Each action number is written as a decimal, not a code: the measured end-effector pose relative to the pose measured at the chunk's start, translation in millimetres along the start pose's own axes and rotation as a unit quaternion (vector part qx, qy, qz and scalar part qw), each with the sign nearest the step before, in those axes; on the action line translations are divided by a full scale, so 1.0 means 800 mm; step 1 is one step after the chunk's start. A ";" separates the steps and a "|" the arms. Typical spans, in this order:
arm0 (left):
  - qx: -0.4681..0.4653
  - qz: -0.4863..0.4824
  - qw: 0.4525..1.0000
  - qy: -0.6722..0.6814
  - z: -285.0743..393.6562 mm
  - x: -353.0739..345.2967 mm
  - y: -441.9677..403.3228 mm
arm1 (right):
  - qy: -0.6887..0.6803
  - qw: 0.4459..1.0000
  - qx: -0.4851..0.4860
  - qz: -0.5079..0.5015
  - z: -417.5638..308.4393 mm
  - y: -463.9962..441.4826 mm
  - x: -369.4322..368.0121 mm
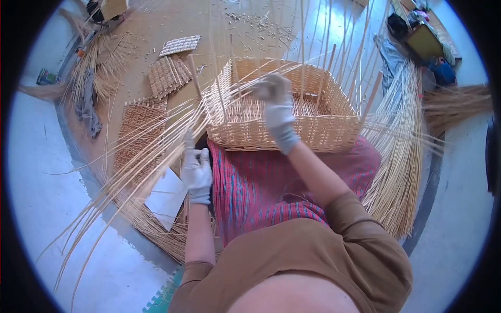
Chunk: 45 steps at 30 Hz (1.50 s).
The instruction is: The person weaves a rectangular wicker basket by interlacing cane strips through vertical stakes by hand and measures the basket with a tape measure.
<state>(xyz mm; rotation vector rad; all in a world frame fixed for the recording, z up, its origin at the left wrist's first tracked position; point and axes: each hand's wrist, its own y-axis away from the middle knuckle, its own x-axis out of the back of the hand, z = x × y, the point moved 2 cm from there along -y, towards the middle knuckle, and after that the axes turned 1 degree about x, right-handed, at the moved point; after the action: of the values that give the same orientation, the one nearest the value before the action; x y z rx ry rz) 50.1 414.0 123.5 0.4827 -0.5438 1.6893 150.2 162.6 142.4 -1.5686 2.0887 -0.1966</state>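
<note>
Nearest, striped cloth (pixel 261 195) is spread below centre. At left-centre, the left hand (pixel 197 172) is seen part-curled beside pale strands (pixel 177 136), grip unclear. Mid-frame, a wicker basket (pixel 319 131) is supported on the cloth; over it the right hand (pixel 275 99) is blurred, fingers curled, hold indeterminable.

1. No text, brand, number or sign could be read anywhere.
2. The small green packet (pixel 47 77) at far left bore coloured patches, too small to make out.
3. Any marking on the blue container (pixel 442 73) at right was illegible.
</note>
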 end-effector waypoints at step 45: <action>-0.008 -0.215 0.964 -0.156 0.069 -0.205 -0.104 | 0.108 0.941 -0.291 0.132 0.040 0.093 0.182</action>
<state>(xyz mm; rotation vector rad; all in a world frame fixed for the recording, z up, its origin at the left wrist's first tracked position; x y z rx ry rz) 162.0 265.0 78.7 0.8019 -0.6263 1.1982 73.0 56.9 38.8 -1.6013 2.6705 0.4009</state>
